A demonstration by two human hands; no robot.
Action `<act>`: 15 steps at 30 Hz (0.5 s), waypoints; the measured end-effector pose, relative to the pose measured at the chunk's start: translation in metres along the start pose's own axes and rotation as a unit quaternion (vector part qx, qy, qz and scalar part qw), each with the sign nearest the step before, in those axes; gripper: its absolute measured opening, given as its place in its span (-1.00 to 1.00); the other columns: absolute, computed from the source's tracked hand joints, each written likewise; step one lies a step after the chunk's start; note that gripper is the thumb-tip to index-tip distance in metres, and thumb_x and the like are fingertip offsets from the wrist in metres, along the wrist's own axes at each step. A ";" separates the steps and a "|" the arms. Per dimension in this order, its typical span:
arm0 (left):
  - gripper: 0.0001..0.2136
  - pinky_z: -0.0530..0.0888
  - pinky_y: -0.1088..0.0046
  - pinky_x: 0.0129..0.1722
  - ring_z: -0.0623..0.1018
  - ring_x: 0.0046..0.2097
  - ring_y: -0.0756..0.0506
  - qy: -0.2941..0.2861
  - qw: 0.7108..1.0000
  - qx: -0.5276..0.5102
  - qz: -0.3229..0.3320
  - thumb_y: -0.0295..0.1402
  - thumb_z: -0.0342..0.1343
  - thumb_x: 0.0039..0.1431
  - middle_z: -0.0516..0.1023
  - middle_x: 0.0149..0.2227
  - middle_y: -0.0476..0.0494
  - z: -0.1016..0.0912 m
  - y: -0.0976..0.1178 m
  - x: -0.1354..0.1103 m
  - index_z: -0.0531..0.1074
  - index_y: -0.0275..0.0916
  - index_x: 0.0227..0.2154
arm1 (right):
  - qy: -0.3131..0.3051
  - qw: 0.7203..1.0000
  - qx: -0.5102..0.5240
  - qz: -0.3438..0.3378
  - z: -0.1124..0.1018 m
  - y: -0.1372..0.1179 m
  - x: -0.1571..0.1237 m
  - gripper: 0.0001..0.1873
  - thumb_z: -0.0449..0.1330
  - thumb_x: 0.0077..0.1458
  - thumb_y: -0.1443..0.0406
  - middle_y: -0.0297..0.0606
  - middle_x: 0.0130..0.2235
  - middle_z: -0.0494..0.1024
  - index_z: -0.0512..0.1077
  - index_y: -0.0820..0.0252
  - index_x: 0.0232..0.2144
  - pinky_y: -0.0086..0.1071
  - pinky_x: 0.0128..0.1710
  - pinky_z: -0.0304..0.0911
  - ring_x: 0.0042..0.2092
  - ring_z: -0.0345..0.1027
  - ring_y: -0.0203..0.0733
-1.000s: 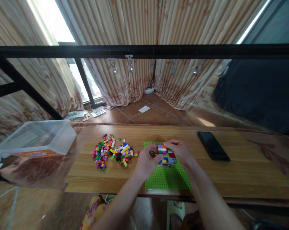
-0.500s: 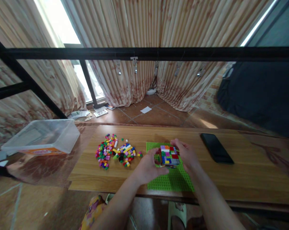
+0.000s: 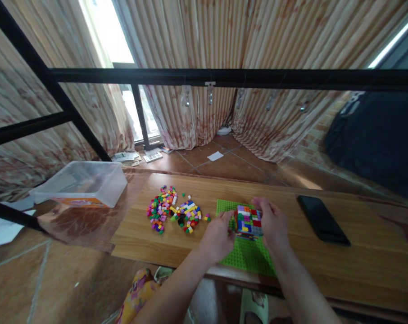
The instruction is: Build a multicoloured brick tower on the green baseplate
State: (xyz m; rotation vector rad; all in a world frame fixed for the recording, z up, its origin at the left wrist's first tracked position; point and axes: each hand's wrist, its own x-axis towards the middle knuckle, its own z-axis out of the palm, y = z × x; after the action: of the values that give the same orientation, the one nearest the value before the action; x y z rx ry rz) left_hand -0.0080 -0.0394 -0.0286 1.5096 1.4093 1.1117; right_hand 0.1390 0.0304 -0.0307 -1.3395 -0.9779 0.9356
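A block built of many-coloured toy bricks (image 3: 249, 220) sits over the green baseplate (image 3: 247, 257); I cannot tell whether it is fixed to it. At its left side is my left hand (image 3: 218, 238), its fingers curled against the block's edge. My right hand (image 3: 273, 221) wraps the opposite side, thumb and fingers bent around the far right corner. The block's top shows red, blue, yellow, grey, green, purple and white bricks. Its lower sides are partly hidden by my fingers.
Loose bricks lie in two heaps, a left pile (image 3: 160, 209) and a right pile (image 3: 188, 216), on the wooden table (image 3: 150, 249). A black phone (image 3: 323, 220) rests at the right. Beyond the table's left end stands a clear plastic box (image 3: 112, 189). A black metal bar (image 3: 177, 75) crosses ahead.
The whole view has shifted, so the scene sits further right. My left fingers have drawn in; the thumb that stretched along the block's near side no longer shows there.
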 end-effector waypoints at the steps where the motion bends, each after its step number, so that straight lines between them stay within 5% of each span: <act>1: -0.46 0.42 0.29 -0.10 0.51 -0.28 -0.15 0.013 1.000 -0.004 -0.002 -0.66 0.12 -0.13 0.56 -0.17 -0.18 -0.006 0.000 0.000 0.51 -0.15 -0.03 | 0.010 0.999 -0.014 -0.027 -0.001 -0.003 -0.002 -0.63 0.13 0.11 0.03 -0.11 -0.23 0.63 0.51 0.19 -0.32 -0.18 -0.13 0.37 -0.16 0.50 -0.05; 7: -0.63 0.40 0.33 -0.11 0.52 -0.28 -0.13 0.159 0.986 0.000 -0.046 -0.65 0.12 -0.10 0.59 -0.22 -0.17 -0.060 -0.003 0.008 0.57 -0.20 -0.22 | 0.005 0.967 -0.110 -0.231 0.000 -0.030 -0.037 -0.70 0.04 0.24 0.10 -0.13 -0.23 0.58 0.49 0.11 -0.28 -0.17 -0.11 0.32 -0.17 0.45 -0.04; 11: -0.71 0.42 0.38 -0.16 0.53 -0.31 -0.09 0.235 0.970 0.006 -0.067 -0.60 0.12 -0.05 0.60 -0.24 -0.17 -0.092 -0.006 0.008 0.57 -0.23 -0.24 | -0.128 0.912 -0.162 -0.354 0.014 -0.035 -0.070 -0.83 0.06 0.26 0.26 -0.20 -0.24 0.57 0.47 0.07 -0.26 -0.23 -0.10 0.31 -0.16 0.45 -0.12; 15: -0.73 0.43 0.45 -0.26 0.50 -0.41 -0.03 0.287 0.954 0.012 -0.081 -0.57 0.12 -0.03 0.61 -0.27 -0.14 -0.110 -0.012 0.006 0.56 -0.27 -0.24 | -0.266 0.870 -0.206 -0.360 0.034 -0.020 -0.086 -0.83 0.06 0.26 0.33 -0.24 -0.25 0.57 0.47 0.13 -0.27 -0.33 -0.17 0.33 -0.20 0.45 -0.20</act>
State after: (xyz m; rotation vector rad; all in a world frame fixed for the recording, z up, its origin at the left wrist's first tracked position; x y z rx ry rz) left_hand -0.1163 -0.0350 -0.0041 1.0965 1.8976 1.5040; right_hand 0.0783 -0.0397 -0.0130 -0.9046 -2.0225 0.5150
